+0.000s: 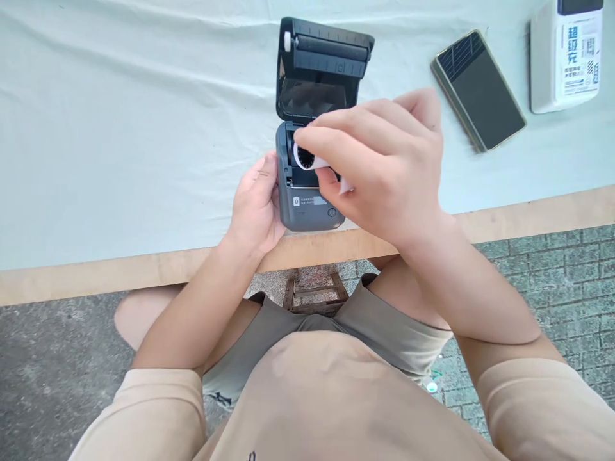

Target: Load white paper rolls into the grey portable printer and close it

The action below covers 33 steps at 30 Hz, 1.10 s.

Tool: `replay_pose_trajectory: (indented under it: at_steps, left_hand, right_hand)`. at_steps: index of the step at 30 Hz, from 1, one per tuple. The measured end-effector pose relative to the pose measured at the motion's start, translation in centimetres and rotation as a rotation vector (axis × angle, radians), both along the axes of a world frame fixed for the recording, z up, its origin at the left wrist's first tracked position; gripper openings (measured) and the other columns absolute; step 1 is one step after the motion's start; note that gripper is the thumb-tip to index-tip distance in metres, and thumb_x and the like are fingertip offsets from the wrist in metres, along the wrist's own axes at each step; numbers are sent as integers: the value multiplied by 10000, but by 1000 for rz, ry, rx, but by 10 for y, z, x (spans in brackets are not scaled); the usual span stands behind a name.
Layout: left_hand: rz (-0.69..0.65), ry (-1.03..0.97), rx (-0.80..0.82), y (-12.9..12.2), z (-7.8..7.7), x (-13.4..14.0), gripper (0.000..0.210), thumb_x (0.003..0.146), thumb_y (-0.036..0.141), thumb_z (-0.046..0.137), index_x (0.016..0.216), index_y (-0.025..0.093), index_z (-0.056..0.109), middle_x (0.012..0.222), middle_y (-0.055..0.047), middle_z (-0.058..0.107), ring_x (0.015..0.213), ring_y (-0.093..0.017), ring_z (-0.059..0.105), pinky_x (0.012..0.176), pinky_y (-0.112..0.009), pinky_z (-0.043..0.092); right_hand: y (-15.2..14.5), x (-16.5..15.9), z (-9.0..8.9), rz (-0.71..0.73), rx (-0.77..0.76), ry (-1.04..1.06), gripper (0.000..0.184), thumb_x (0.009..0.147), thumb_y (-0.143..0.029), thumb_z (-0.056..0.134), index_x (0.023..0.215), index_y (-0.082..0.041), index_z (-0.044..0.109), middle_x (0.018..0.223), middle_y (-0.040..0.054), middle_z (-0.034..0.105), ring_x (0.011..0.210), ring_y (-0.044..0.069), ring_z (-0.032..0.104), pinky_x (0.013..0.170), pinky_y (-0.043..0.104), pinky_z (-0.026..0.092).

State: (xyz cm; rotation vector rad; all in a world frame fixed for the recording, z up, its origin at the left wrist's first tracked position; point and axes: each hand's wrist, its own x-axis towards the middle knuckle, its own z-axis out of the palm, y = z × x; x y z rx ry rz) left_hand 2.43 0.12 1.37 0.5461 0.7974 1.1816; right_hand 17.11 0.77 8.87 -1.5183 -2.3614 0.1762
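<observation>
A dark grey portable label printer [311, 214] stands near the table's front edge, its lid [319, 70] swung up and back. My left hand [257, 202] is closed around the printer's left side; some of its fingers are hidden behind the body. Over the printer's open compartment, my right hand [379, 160] pinches a small white paper roll [307, 159] with a black core. Part of the roll is covered by the fingers, and a bit of white paper shows below the thumb. I cannot tell whether the roll touches the compartment floor.
To the right lies a smartphone [483, 93] with a dark screen. Beyond it, at the far right, is a white box-shaped device [567, 57] with a printed label. A pale cloth [120, 128] covers the table, whose wooden edge [96, 272] runs along the front.
</observation>
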Motion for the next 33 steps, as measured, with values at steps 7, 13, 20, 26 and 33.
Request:
replay_pose_trajectory:
  at_steps: [7,13,20,26,33]
  left_hand:
    - [15,24,-23,2,-3,-1,310,997,328,428,878,196,682,833,-5,705,815,-123,680,819,-239,560]
    - [1,6,4,1,-2,0,298,994,312,445,890,179,691,832,0,697,770,-111,678,761,-223,555]
    - [-3,25,16,-1,-1,2,280,990,325,456,907,207,696,854,8,695,799,-111,668,746,-202,541]
    - [19,-19,14,-1,-4,2,298,998,324,443,900,180,685,813,6,690,775,-109,679,748,-220,548]
    - [-9,-58,12,-1,-3,0,274,1003,330,422,971,164,638,890,-31,691,977,-174,662,941,-319,519]
  right_hand:
    - [5,-4,-17,-79,20,-77,144,904,-243,450,993,-263,561,973,-19,699,893,201,637,796,386,371]
    - [2,1,-16,-100,72,-32,98,883,-250,491,940,-272,567,906,-3,687,905,228,614,825,396,355]
    - [7,2,-9,-62,130,-75,138,907,-253,457,955,-276,584,908,-9,692,970,254,611,795,414,355]
    - [8,4,-16,-50,69,-162,164,884,-178,426,956,-261,547,805,3,662,762,206,607,710,378,340]
    - [-19,10,-45,211,489,117,125,849,-122,559,806,-239,545,853,-95,722,784,114,656,703,314,388]
